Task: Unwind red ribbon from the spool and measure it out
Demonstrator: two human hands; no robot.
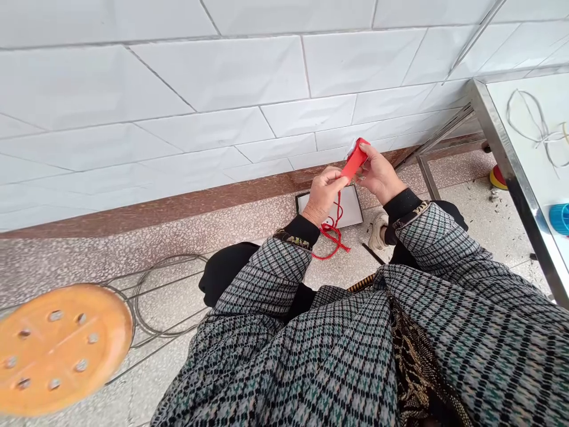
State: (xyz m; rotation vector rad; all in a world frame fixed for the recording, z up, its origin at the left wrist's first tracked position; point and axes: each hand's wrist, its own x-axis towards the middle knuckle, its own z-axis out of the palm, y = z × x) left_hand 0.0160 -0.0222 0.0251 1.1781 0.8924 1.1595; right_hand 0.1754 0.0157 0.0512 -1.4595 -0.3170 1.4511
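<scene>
Tag (pixel 355 159), red, tilts up to the right. Left hand (pixel 320 198) pinches its low end, right hand (pixel 377 177) pinches its top. String (pixel 334 234) hangs below the tag.

I am logging the red strip (pixel 355 159), pinched between the fingers of the left hand (pixel 322 196) and the right hand (pixel 377 177), as smooth and faintly glossy. It could be plastic or coated card, and I am not able to tell which. The red cord (pixel 332 236) is reading as matt twisted thread. The sleeves (pixel 275 279) are showing coarse woven check cloth. The wall tiles (pixel 222 77) are shining, glazed and smooth. The floor (pixel 249 222) is presenting as speckled polished stone. The surface (pixel 507 160) is showing a brushed steel rim. The stool seat (pixel 57 347) is looking like glossy orange plastic.
</scene>
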